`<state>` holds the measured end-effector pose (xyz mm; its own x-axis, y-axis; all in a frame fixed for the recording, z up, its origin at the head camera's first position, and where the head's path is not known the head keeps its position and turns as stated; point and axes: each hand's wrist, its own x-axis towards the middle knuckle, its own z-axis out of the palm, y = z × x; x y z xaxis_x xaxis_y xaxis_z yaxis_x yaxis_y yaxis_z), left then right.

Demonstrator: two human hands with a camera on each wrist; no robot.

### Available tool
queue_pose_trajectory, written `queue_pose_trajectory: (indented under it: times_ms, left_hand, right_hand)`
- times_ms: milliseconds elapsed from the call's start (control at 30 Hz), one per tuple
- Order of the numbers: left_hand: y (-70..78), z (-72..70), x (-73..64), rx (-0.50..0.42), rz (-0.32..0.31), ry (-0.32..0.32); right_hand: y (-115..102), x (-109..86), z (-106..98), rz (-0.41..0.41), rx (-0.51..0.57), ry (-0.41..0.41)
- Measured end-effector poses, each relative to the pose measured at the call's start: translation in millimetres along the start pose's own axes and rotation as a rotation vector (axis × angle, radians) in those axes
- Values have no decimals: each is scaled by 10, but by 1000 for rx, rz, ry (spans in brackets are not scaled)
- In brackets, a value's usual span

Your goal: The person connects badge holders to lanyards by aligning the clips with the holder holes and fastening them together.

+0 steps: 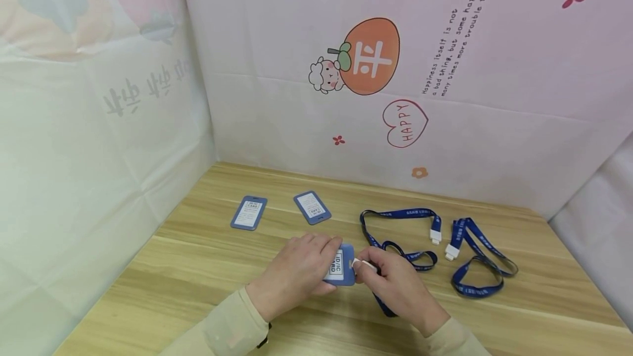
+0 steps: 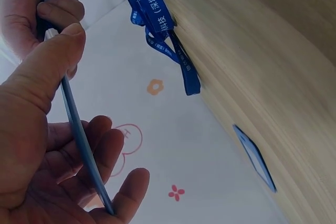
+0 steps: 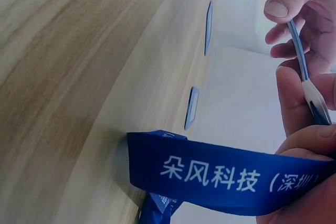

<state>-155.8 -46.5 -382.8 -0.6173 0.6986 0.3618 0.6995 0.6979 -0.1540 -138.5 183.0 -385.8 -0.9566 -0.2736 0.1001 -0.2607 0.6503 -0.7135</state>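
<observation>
My left hand [image 1: 301, 265] grips a blue ID card holder [image 1: 348, 268] by its sides, thumb on one face and fingers behind it. At the holder's slotted end, my right hand [image 1: 395, 284] pinches the white clip [image 3: 315, 100] of a dark blue lanyard [image 3: 220, 177]. The clip meets the slot edge of the holder in the right wrist view. White lettering runs along the lanyard strap, which hangs from the right hand down to the table. In the left wrist view the holder [image 2: 84, 142] appears edge-on between thumb and fingers.
Two more blue card holders, one at left [image 1: 249, 213] and one nearer the middle [image 1: 312, 207], lie flat on the wooden table [image 1: 198, 268]. Two blue lanyards with white clips, one coiled [image 1: 405, 214] and one at far right [image 1: 477, 290], lie right of the hands. Printed cloth [image 1: 277, 114] hangs behind.
</observation>
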Motion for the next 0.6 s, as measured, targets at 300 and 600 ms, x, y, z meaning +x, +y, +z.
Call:
queue_pose_trajectory:
  times_ms: [300,600]
  left_hand:
    - [17,-7,15,7,-2,-4]
    - [16,3,28,-4,-1,2]
  right_hand:
    - [-1,5,-14,33,40,-8]
    - [-12,5,-41,42,76,-35]
